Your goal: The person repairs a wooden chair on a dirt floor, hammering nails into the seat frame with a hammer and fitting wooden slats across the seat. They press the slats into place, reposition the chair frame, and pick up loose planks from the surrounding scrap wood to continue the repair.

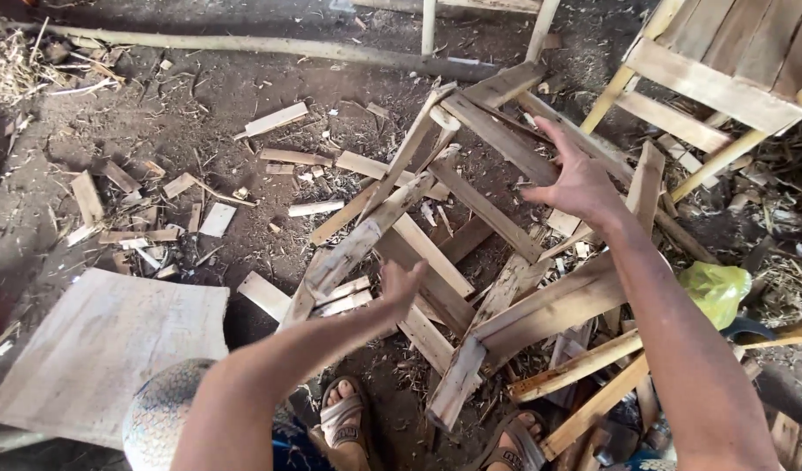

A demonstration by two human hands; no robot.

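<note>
My left hand (pixel 401 286) reaches forward with fingers loosely apart, holding nothing, right beside a weathered wooden slat (pixel 353 253) that leans across a rough wooden frame (pixel 497 218). My right hand (pixel 578 179) is stretched out with spread fingers, empty, hovering just over the frame's upper slats, near a long diagonal board (pixel 497 135). The frame is a jumble of nailed planks lying tilted on the dirt floor. My sandalled feet (pixel 344 419) stand just in front of it.
A flat wooden board (pixel 104 349) lies at the lower left. Offcuts and chips (pixel 156 201) litter the dirt. A pale wooden chair frame (pixel 715 78) stands at the upper right. A yellow plastic bag (pixel 716 290) sits at the right. A long pole (pixel 244 44) lies across the back.
</note>
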